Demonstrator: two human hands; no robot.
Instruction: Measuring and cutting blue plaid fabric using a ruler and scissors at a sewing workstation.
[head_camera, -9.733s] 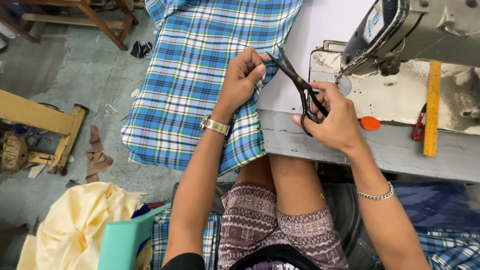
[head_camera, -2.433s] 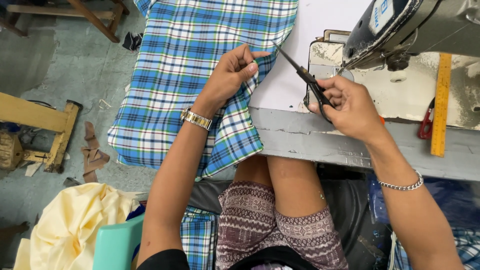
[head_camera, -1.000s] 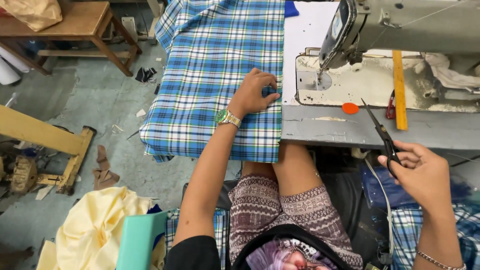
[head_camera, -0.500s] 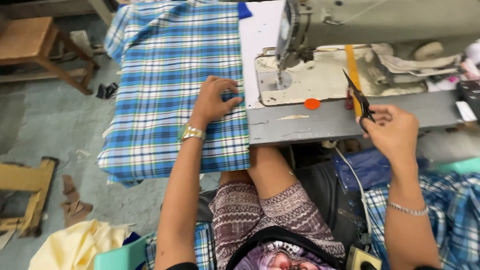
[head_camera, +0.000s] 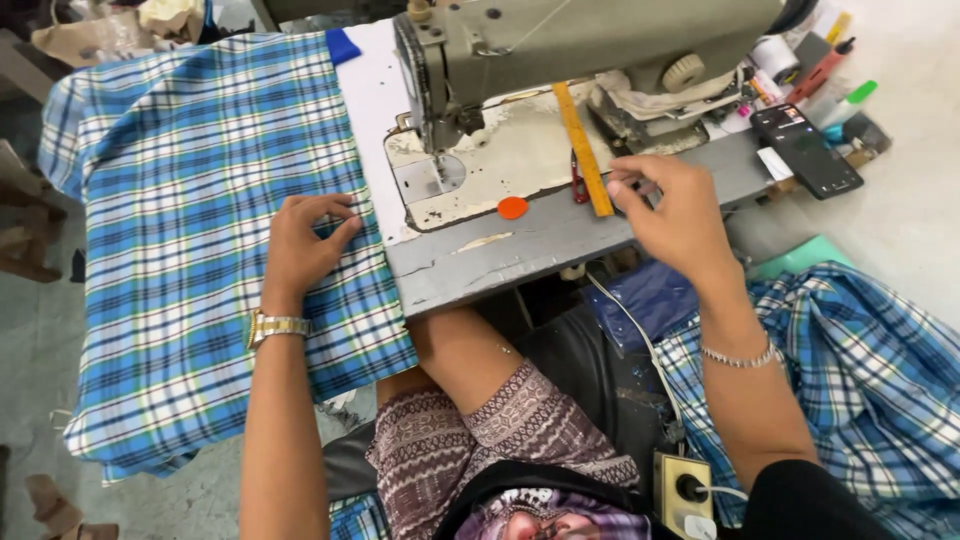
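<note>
My left hand (head_camera: 300, 245) rests on blue, white and green plaid fabric (head_camera: 190, 250), fingers curled on its edge where it meets the grey sewing table (head_camera: 520, 245). My right hand (head_camera: 675, 210) lies on the table's front part, fingertips touching the lower end of a yellow ruler (head_camera: 582, 145). A small red-handled tool (head_camera: 578, 185) lies just left of the ruler. The scissors do not show; they may be under the palm. The sewing machine (head_camera: 590, 40) stands behind both hands, its needle plate (head_camera: 435, 175) between them.
An orange round marker (head_camera: 512, 208) lies on the table. A dark phone (head_camera: 806, 150), pens and thread spools sit at the far right. More plaid cloth (head_camera: 860, 370) is heaped at the lower right. A pedal box with a cable (head_camera: 685, 490) is by my knees.
My right hand came down from the table's right end, where it held scissors, to the ruler. My left hand stayed on the fabric. The view shifted right.
</note>
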